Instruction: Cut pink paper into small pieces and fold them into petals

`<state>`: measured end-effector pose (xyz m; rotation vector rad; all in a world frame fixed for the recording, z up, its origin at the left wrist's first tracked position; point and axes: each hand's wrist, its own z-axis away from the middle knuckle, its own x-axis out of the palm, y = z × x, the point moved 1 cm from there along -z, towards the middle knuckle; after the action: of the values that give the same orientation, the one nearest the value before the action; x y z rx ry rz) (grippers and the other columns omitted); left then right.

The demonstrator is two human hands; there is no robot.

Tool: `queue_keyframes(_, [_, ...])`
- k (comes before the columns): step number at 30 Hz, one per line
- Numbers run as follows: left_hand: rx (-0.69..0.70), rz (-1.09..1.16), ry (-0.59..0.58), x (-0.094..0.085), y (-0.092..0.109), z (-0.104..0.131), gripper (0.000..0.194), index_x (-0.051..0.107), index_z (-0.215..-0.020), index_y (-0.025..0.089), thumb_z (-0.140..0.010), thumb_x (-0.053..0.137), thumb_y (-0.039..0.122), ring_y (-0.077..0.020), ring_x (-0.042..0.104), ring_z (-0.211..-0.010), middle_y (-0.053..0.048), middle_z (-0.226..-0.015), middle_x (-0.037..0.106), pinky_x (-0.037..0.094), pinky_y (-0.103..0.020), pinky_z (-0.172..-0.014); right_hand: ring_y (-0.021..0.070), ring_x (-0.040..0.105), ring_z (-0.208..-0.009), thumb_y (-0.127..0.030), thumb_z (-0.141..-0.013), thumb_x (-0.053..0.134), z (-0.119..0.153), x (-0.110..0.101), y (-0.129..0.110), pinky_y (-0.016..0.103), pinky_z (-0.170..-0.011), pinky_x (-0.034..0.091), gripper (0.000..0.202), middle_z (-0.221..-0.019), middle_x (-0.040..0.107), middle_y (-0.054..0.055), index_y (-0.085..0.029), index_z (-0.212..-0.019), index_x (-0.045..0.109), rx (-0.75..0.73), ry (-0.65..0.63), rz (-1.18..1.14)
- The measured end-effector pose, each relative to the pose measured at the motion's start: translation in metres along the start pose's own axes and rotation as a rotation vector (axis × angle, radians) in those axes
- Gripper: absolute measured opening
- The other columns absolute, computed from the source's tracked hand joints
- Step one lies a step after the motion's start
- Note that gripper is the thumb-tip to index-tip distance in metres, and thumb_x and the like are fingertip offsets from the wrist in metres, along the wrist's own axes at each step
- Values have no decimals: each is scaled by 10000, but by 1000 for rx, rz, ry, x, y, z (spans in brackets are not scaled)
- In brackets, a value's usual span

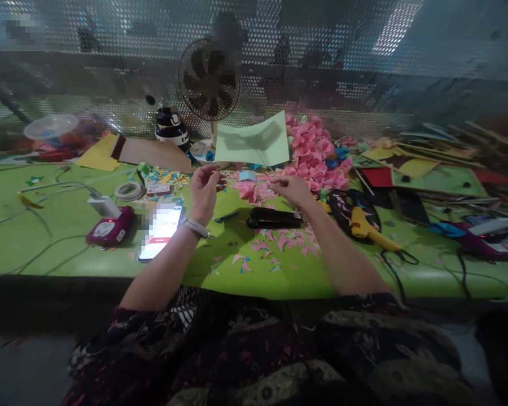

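My left hand (205,190), with a pale watch band on its wrist, is raised over the table left of centre. Its fingers are curled in toward the thumb; whatever may be in them does not show. Facing it, my right hand (295,190) has its fingertips pinched together above pink scraps, and anything between them is too small to name. A small light-blue paper piece (248,176) and a folded pink paper shape (248,193) lie between the hands. Closer to me rests a black stapler (275,218), with dark scissors (226,216) at its left.
Pink paper flowers (313,152) are heaped behind my right hand, beside a curved green sheet (254,141). A fan (209,79) stands at the back. To the left are a lit phone (163,231) and a purple power adapter (111,228); a yellow glue gun (370,230) lies right.
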<state>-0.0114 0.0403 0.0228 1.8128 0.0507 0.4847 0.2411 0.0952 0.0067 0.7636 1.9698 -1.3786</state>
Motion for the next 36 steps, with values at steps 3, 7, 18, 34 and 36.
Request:
queue_keyframes(3, [-8,7,-4,1,1,1,69,596,-858,218,-857,610,151,-92,638,-632,12,-733,669,519,-190,-570,197,662,-683,-280,-798,672,-1,-12,8,318,-697,493,176,-718,740,47,-169,-872,787,34,54,-32])
queue_keyframes(7, [-18,8,-20,1,-1,3,57,608,-860,212,-854,621,157,-87,643,-635,14,-730,675,509,-175,-560,212,685,-717,-275,-796,654,0,-30,8,339,-716,525,156,-751,749,53,-174,-834,767,24,145,-69])
queue_keyframes(18, [-154,-315,-366,3,-29,8,68,676,-781,173,-749,692,116,-136,634,-605,-29,-694,684,497,-235,-570,198,680,-677,-228,-761,705,-1,-49,9,314,-667,512,71,-711,739,52,-175,-763,752,28,-90,-54])
queue_keyframes(34, [16,-591,-544,6,-30,22,87,704,-808,167,-810,618,182,-150,607,-631,-38,-741,703,437,-254,-585,223,675,-956,-70,-766,552,-63,48,-11,289,-865,492,368,-1096,770,38,-213,-1043,747,-280,-477,340])
queue_keyframes(36, [37,-662,-569,7,-29,24,117,715,-856,157,-830,607,194,-147,600,-646,-39,-755,707,430,-251,-594,241,667,-1026,-125,-820,530,-63,48,-15,303,-901,490,423,-1157,756,44,-219,-1190,710,-335,-515,373])
